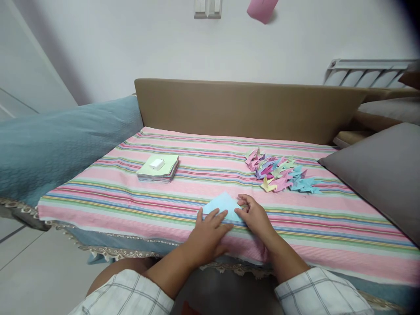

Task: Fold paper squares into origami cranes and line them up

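Observation:
A light blue sheet of paper [223, 204], folded into a triangle, lies on the pink striped cloth [131, 192] near its front edge. My left hand [206, 236] rests flat on the paper's lower left part, fingers stretched out. My right hand [256, 216] presses the paper's right corner with its fingertips, fingers bent and close together. Both forearms come up from plaid sleeves at the bottom.
A stack of pastel paper squares [158, 168] with a small white object on top lies at the left middle. A heap of folded paper cranes [282, 173] sits at the right back. A teal cushion [59, 144], a grey cushion [383, 175] and the brown sofa back [249, 107] border the cloth.

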Motion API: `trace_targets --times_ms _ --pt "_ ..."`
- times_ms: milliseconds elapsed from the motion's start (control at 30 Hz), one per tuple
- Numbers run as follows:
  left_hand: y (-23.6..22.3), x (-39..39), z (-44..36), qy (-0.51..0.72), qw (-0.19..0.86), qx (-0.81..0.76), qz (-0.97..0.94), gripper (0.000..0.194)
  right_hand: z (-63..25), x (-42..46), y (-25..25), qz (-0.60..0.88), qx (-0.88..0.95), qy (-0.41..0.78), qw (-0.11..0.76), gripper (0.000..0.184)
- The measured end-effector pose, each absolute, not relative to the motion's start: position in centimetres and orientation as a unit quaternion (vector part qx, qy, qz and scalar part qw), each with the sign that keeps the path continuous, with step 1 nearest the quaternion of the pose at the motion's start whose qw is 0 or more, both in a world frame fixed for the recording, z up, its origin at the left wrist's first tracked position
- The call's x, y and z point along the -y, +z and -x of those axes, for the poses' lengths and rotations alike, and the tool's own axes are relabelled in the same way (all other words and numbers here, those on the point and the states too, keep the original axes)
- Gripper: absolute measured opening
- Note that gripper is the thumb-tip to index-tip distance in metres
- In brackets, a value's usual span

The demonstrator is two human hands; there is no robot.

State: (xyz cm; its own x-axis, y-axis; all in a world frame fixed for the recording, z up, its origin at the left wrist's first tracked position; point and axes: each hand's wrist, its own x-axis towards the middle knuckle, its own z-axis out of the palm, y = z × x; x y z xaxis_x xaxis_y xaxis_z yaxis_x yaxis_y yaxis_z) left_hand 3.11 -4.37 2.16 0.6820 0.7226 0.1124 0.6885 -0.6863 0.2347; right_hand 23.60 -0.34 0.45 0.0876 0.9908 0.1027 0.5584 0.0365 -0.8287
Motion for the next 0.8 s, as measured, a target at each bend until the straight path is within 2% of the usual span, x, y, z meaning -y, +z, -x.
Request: trace_targets --times_ms 200,333,500,800 --pt "3.6 1.7 -1.3 0.175 0.071 -0.588 -0.786 0.035 -23.7 0.5 0.9 0.632 0.632 0.265 0.362 0.045" --pt "3.6 1.0 -0.5 0.158 0.088 -0.61 -0.771 0.019 -23.9 0.5 1.1 0.636 0.643 0.248 0.349 0.043" --pt "3.5 1.1 -0.7 0.155 0.095 -0.616 -0.767 0.011 -23.9 0.7 0.9 0.633 0.648 0.244 0.347 0.04" --pt "3.3 0.7 -0.8 0.147 0.082 -0.617 -0.769 0.024 -23.5 1.0 1.0 0.664 0.664 0.205 0.276 0.032"
